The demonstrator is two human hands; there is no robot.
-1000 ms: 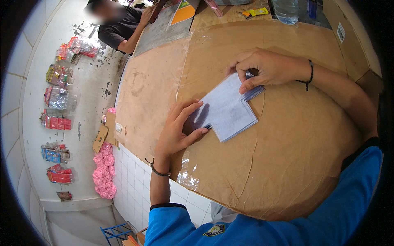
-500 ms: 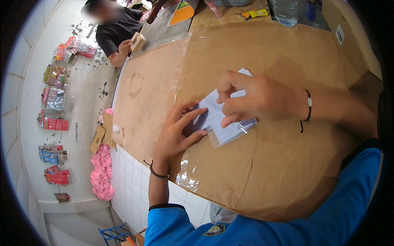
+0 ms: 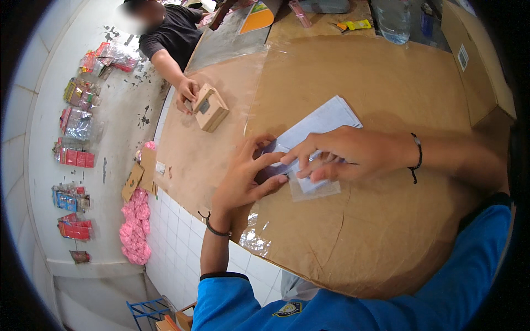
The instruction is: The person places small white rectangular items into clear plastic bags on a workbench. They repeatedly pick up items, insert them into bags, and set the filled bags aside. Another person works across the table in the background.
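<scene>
A stack of white paper sheets (image 3: 327, 117) lies at an angle on the brown-covered table. At its left edge rests my left hand (image 3: 243, 175), open, with its fingers and thumb spread and their tips on the paper. My right hand (image 3: 353, 154) reaches in from the right across the lower part of the stack. Its index finger is stretched out and the other fingers are bent, with the tips down at the paper and hiding part of it. A clear plastic piece (image 3: 316, 191) covers the stack's lower end and sticks out past it, just under my right fingers.
Across the table a co-worker's hand (image 3: 187, 95) touches a small wooden block (image 3: 211, 113) with a dark insert. A cardboard box (image 3: 472, 66) stands at the right, near a clear water bottle (image 3: 394, 25). Pink bundles (image 3: 136, 229) lie below the table's left edge.
My right hand has come down from above the paper onto its lower part, its fingers reaching toward my left hand. The co-worker has moved the wooden block farther onto the table.
</scene>
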